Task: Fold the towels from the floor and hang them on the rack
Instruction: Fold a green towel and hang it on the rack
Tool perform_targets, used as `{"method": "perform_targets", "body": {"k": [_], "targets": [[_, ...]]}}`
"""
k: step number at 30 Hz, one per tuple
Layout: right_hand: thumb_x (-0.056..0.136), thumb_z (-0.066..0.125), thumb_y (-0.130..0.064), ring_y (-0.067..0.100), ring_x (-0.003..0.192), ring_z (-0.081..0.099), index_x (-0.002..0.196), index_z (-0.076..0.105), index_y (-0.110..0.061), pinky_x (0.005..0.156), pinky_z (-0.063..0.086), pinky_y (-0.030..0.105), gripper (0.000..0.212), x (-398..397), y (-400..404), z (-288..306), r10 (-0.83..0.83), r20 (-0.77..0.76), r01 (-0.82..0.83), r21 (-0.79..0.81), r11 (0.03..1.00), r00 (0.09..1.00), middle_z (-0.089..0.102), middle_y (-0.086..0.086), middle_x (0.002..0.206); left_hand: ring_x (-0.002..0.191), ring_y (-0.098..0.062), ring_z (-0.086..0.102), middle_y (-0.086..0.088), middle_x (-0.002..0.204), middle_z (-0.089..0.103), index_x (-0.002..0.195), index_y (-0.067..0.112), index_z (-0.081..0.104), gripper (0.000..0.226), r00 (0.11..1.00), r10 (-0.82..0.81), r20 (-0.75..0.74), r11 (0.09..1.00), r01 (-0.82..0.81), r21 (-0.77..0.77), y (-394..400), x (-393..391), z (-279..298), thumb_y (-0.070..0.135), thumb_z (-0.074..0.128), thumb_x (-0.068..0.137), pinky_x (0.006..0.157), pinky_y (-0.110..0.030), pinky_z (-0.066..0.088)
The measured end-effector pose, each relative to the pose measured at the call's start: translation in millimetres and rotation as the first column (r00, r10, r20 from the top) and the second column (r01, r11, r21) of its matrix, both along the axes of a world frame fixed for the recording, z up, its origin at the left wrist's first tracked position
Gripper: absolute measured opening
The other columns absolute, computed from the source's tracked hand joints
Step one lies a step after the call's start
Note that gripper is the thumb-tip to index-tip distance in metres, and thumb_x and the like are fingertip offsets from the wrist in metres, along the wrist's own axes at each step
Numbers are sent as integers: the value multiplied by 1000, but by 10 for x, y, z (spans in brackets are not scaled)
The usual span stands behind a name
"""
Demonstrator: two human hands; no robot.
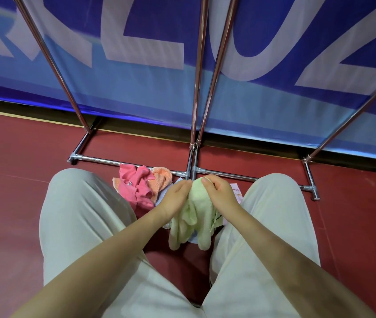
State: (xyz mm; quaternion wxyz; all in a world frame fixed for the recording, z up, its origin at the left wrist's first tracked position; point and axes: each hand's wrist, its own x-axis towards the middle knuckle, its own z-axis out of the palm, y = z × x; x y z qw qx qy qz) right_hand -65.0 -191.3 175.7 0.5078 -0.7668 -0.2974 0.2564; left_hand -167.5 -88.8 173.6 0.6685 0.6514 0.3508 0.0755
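A pale green towel [193, 223] hangs bunched between my knees, lifted off the floor. My left hand [174, 196] grips its upper left edge and my right hand [219, 191] pinches its top from the right, the two hands close together. On the red floor just left of them lies a heap with a pink towel [136, 184] and an orange towel [160, 179]. More light cloth, partly hidden, lies under the green towel. The chrome rack [196, 88] stands right in front, its base bar [136, 162] on the floor behind the towels.
A blue banner [159, 53] with large pale letters stands behind the rack. My knees in light trousers [79, 214] flank the towels. Red floor [10, 180] stretches to both sides. Rack feet [313, 193] stick out toward me at the right.
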Motion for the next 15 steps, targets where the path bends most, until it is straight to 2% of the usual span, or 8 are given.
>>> {"method": "perform_targets", "body": {"k": [2, 3, 5, 7, 9, 12, 15], "targets": [[97, 50, -12, 7, 80, 56, 95, 66, -10, 73, 40, 11, 16, 21, -6, -17, 17, 86, -12, -50, 999, 996, 64, -5, 85, 65, -4, 42, 6, 71, 46, 74, 16, 51, 29, 998, 41, 41, 991, -46, 129, 49, 15, 4, 24, 47, 101, 64, -20, 37], [97, 50, -14, 9, 80, 57, 97, 65, -11, 74, 40, 15, 16, 30, -15, -35, 43, 138, -32, -86, 996, 989, 65, -4, 86, 62, -3, 40, 7, 67, 44, 69, 17, 47, 31, 995, 68, 68, 984, -78, 163, 74, 23, 17, 22, 49, 100, 62, -17, 37], [98, 48, -17, 16, 79, 57, 99, 64, -11, 74, 41, 28, 17, 45, -27, -82, 111, 232, -69, -183, 981, 966, 66, 1, 86, 59, 0, 41, 8, 65, 45, 68, 18, 47, 31, 987, 120, 104, 969, -139, 203, 134, 33, 40, 20, 52, 99, 58, -11, 37], [98, 46, -19, 24, 76, 56, 98, 61, -10, 70, 40, 37, 17, 67, -25, -127, 164, 292, -81, -275, 958, 942, 64, 7, 81, 56, 3, 40, 8, 64, 45, 69, 19, 48, 29, 977, 157, 142, 955, -187, 231, 195, 32, 79, 19, 54, 98, 57, -12, 36], [98, 44, -17, 31, 75, 53, 94, 56, -5, 67, 37, 40, 17, 94, -18, -157, 196, 321, -75, -352, 933, 926, 62, 14, 80, 53, 3, 38, 8, 62, 43, 68, 19, 47, 30, 963, 203, 177, 944, -240, 226, 251, 27, 111, 18, 55, 97, 56, -14, 35], [100, 39, -15, 30, 73, 49, 92, 51, -5, 63, 32, 38, 17, 143, -18, -205, 222, 317, -60, -449, 891, 922, 60, 18, 82, 53, 2, 36, 9, 61, 39, 66, 19, 44, 33, 939, 272, 210, 922, -317, 222, 344, -7, 195, 18, 55, 97, 57, -14, 35], [98, 35, -11, 35, 82, 56, 104, 53, -1, 69, 41, 41, 21, 190, -19, -237, 193, 295, -23, -495, 869, 936, 63, 20, 91, 52, 0, 34, 7, 61, 36, 65, 18, 43, 35, 916, 338, 216, 896, -384, 224, 430, -62, 303, 21, 54, 97, 53, -12, 33]]}}
